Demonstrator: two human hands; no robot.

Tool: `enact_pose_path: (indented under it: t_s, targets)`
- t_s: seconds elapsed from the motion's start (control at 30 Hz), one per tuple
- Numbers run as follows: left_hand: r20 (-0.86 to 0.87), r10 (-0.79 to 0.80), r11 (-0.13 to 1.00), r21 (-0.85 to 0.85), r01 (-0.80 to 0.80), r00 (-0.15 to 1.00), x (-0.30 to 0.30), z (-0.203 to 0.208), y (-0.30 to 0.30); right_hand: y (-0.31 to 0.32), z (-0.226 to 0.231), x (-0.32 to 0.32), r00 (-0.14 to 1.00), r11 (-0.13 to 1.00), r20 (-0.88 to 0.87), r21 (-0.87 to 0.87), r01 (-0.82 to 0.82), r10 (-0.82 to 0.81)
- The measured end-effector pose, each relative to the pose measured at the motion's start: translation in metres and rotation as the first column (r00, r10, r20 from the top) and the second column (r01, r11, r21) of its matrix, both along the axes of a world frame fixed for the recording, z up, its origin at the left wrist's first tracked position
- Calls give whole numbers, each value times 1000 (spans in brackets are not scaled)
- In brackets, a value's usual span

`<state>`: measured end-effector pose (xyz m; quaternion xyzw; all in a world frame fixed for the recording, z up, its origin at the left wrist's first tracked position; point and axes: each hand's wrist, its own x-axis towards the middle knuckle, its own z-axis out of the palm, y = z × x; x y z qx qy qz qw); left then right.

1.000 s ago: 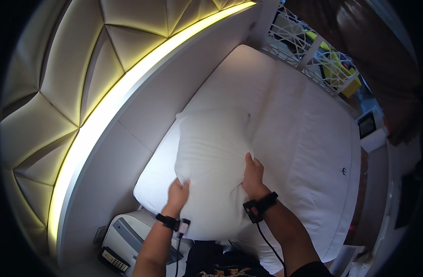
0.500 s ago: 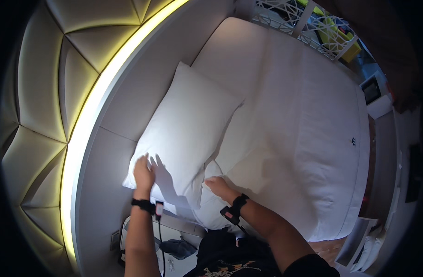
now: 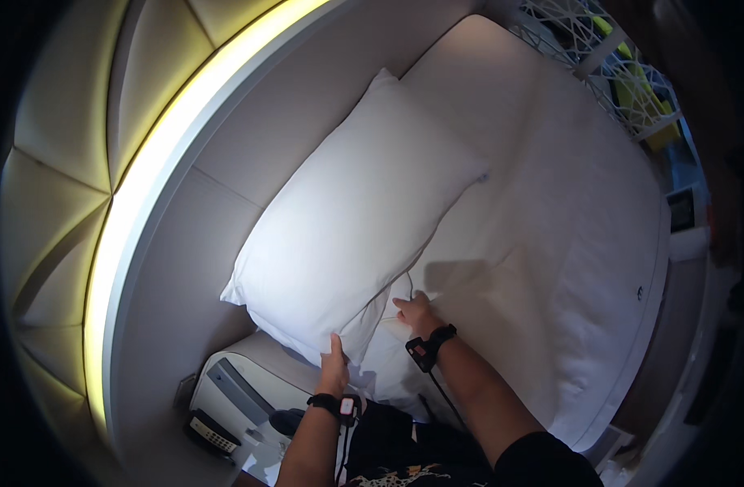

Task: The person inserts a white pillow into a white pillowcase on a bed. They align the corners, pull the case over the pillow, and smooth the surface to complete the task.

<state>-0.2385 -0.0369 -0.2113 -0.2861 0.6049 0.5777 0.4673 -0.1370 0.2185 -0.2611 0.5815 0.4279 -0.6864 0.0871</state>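
Observation:
A plump white pillow (image 3: 339, 219) lies slantwise across the head of the bed, beside the padded headboard. My left hand (image 3: 333, 369) is at its near end, with the thumb on top of the case and the other fingers hidden at the pillow's edge. Just right of the pillow's near corner, my right hand (image 3: 419, 312) is closed, with its fingertips at a folded edge of white cloth (image 3: 398, 294). How much cloth is between those fingers cannot be made out. A white bed cover (image 3: 542, 243) spreads beneath and to the right, loosely wrinkled.
Along the left runs a headboard (image 3: 193, 211) with a bright light strip (image 3: 128, 211). A bedside table (image 3: 226, 361) with a telephone (image 3: 213, 434) stands at the near left. A white lattice screen (image 3: 599, 61) borders the far right.
My left hand has gone from above the pillow to its near edge. The pillow looks plumper and turned slightly. My right hand stays near the folded cloth. The view has shifted.

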Motion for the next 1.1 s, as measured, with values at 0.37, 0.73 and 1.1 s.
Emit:
enact_pose_path:
  t_s: [0.37,0.73,1.1]
  targets:
    - [-537,-340,938,-138,317,772,17,81,-4,27,229,52,856,730,-300,449,515,-420]
    - [-649,-515,843,-502,194,560,93,-33,-51,56,317,168,766,424,-447,647,634,-463]
    - [-201,-901,-63,-817,573,-385,51,87,43,5,310,253,830,598,-264,590,542,-491]
